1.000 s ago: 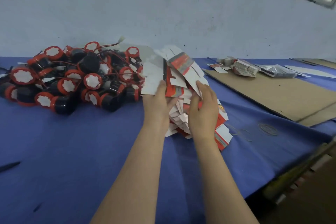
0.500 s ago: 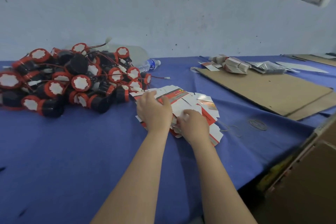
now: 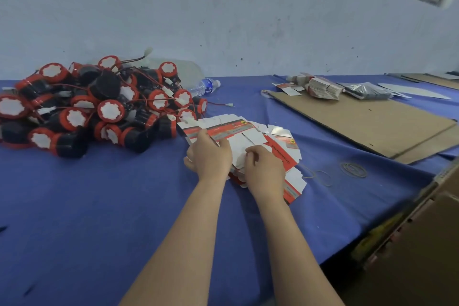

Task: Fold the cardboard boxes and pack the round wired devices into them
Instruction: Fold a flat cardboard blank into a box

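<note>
A fanned stack of flat red-and-white cardboard box blanks (image 3: 244, 135) lies on the blue table (image 3: 99, 194) in the middle. My left hand (image 3: 210, 155) rests on the stack's left side and pinches the top blank near its red stripe. Beside it, my right hand (image 3: 264, 165) has its fingers curled on the near edge of the stack. A heap of round black devices (image 3: 99, 109) with red rims, white faces and red wires sits to the left, touching the stack's far corner.
A large brown cardboard sheet (image 3: 367, 122) lies at the right, with a bundle of box blanks (image 3: 323, 87) and a grey bag (image 3: 367, 89) behind it. Rubber bands (image 3: 352, 169) lie right of the stack. A water bottle (image 3: 205, 87) lies behind the heap. A brown carton (image 3: 422, 243) stands bottom right.
A second ago both hands held the stack lifted and fanned upright; it now lies flat on the table with both hands on top of it.
</note>
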`<state>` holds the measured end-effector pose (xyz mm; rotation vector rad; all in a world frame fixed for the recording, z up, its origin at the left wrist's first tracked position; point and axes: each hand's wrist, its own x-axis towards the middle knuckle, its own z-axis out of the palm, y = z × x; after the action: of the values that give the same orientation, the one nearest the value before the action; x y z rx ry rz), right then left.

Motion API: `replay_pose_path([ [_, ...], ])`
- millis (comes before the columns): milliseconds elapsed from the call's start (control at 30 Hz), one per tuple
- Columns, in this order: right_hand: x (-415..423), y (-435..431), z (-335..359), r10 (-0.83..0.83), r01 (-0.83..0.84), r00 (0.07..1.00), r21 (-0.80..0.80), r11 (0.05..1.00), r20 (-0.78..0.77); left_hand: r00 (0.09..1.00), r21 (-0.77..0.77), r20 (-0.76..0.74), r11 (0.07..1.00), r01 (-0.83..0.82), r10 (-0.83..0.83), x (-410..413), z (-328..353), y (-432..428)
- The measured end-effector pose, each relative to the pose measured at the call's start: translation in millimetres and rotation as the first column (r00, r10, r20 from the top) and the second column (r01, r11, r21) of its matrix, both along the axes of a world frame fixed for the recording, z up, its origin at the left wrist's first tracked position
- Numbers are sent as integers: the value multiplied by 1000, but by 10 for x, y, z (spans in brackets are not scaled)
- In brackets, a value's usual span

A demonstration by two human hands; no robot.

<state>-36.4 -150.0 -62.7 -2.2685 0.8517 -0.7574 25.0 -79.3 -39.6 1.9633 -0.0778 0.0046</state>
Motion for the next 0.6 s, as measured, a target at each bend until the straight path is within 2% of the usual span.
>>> replay_pose_path([
  [233, -2, 1, -15, -2, -1, 998, 32, 999, 66, 990, -167, 115, 984, -57, 77, -28, -15, -31],
  [333, 3, -4, -14, 1, -9, 994, 65, 998, 113, 994, -323, 103, 947, -5, 41, -39, 14, -79],
  [367, 6, -8, -14, 1, -10, 992, 69, 998, 129, 995, -326, 102, 945, 13, 22, -41, 17, -98],
  [467, 10, -40, -23, 12, -32, 983, 108, 994, 182, 982, -147, 189, 989, 20, 8, -39, -25, -113],
  [500, 11, -51, -18, 16, -42, 979, 125, 991, 202, 974, -143, 225, 990, 16, 17, -34, -46, -95],
  [600, 39, -78, 52, 2, -62, 952, 186, 981, 306, 958, -337, 281, 940, 49, 51, -4, -11, 43],
])
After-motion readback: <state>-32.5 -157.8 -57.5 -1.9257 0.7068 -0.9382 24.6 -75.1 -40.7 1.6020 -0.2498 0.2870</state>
